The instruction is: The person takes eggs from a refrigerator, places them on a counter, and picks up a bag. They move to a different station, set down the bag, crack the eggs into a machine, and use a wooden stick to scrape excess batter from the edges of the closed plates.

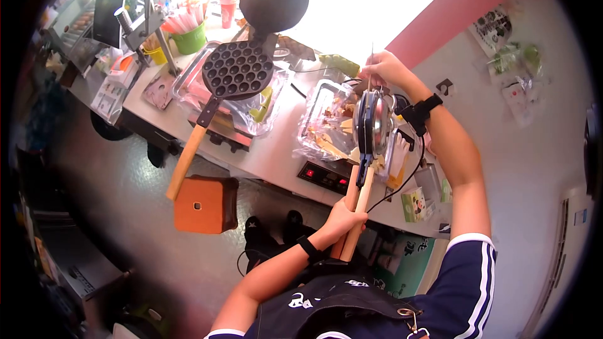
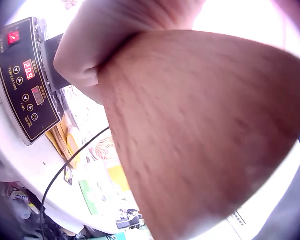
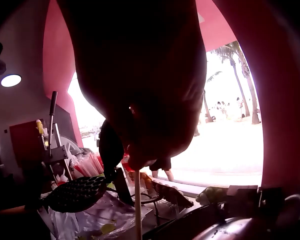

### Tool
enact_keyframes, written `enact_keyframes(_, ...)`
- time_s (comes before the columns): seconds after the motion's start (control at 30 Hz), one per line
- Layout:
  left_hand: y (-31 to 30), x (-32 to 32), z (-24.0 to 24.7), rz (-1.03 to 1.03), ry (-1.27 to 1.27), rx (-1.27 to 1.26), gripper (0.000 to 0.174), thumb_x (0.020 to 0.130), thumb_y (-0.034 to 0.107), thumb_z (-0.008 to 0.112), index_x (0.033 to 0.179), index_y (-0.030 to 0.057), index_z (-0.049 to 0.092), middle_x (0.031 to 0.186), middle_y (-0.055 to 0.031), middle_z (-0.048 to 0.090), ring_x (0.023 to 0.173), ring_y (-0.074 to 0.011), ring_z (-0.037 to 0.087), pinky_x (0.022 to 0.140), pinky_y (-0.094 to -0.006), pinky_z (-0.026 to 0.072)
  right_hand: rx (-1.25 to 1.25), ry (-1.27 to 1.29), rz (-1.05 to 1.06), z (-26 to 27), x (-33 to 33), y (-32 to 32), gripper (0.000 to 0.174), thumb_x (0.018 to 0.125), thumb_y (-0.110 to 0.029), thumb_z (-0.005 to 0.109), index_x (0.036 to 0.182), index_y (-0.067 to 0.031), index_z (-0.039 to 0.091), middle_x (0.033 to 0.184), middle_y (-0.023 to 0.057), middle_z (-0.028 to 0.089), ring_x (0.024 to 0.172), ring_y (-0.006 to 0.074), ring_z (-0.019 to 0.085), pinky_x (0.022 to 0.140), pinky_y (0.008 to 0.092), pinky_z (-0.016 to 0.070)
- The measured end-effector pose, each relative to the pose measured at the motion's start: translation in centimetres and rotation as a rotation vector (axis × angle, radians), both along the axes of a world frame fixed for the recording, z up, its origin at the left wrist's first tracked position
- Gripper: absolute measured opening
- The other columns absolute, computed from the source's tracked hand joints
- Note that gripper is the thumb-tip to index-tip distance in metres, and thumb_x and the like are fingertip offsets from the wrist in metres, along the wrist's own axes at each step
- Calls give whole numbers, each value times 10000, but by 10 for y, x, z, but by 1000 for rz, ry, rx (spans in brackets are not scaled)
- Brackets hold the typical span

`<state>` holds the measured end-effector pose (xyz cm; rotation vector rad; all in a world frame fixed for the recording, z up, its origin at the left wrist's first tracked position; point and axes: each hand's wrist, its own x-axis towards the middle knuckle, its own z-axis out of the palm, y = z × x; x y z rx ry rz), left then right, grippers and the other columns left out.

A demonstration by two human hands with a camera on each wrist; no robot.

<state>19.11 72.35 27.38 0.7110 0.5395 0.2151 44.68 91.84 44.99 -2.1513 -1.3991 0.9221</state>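
Note:
My left hand (image 1: 345,220) grips the wooden handles (image 1: 362,191) of a round metal waffle iron (image 1: 373,122), whose halves lie closed together and are seen edge-on in the head view. Beyond the iron's far rim, my right hand (image 1: 388,70) pinches a thin stick, seen in the right wrist view as a pale wooden stick (image 3: 138,205) pointing down beside the iron. The left wrist view shows mostly the forearm, hiding the handles. To the left stands a second egg waffle iron, its dimpled plate (image 1: 238,69) exposed and its lid (image 1: 274,0) raised.
A control panel (image 1: 323,177) with red digits fronts the counter. A plastic-lined tray (image 1: 323,129) with waffle pieces lies left of the closed iron. A black cable (image 1: 402,185) loops on the right. An orange stool (image 1: 204,206) stands on the floor.

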Motion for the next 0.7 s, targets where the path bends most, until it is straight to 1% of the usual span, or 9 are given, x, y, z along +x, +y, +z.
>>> enact_keyframes(0.07,-2,-1,-2,-12,17,1,358,748,27,698,1028,-11,478,767,-79,601,590,-171,631,544,-313,531,131,33,-42,-7,12,1,136,886,-65,620,785,26,622,579,52,592,452,99,531,425,243,405)
enact_keyframes(0.13,2,2,1,-8,26,4,363,746,25,699,1031,-12,477,763,-77,598,590,-171,630,543,-312,531,-84,105,73,-4,0,-4,145,885,-68,623,770,21,619,580,57,592,453,102,531,431,243,421)
enact_keyframes(0.2,2,0,5,-14,39,21,393,729,-5,683,1059,-12,470,769,-77,584,609,-176,626,576,-311,532,-126,107,160,-10,-2,-6,151,880,-68,629,757,19,617,581,61,595,458,105,542,447,241,449)
enact_keyframes(0.3,4,0,5,-49,38,11,401,728,-2,684,1068,-18,472,770,-79,589,616,-177,632,578,-309,532,170,169,-91,-12,36,1,145,887,-58,619,775,35,625,593,84,612,484,116,588,464,245,472)
enact_keyframes(0.33,6,0,7,-50,36,11,401,728,-2,684,1068,-18,472,770,-79,589,616,-177,632,578,-309,532,170,166,-91,-16,47,3,145,887,-58,619,775,35,625,593,84,612,484,116,588,464,245,472)
enact_keyframes(0.4,4,-2,13,-29,56,15,402,729,3,688,1068,-20,473,771,-83,594,621,-178,638,583,-310,535,177,-107,-46,-23,64,6,140,890,-50,607,783,40,620,603,91,629,495,119,602,480,248,478)
enact_keyframes(0.53,3,-1,14,-42,108,40,437,727,7,691,1102,-32,470,807,-94,603,634,-176,646,602,-312,551,199,-18,-87,-48,75,3,136,879,-56,620,775,31,620,608,73,643,528,107,624,480,242,467)
enact_keyframes(0.57,2,-1,15,-7,111,26,424,721,-12,710,1070,-29,471,776,-80,589,591,-170,625,538,-299,521,140,-43,-25,-48,84,7,124,882,-54,619,792,31,620,631,63,641,557,103,635,471,232,451)
enact_keyframes(0.7,0,2,12,-7,156,93,471,707,23,723,1098,-40,468,780,-94,605,609,-166,639,562,-296,531,105,-7,109,6,51,0,133,899,-61,608,800,26,616,634,49,627,543,87,609,470,220,436)
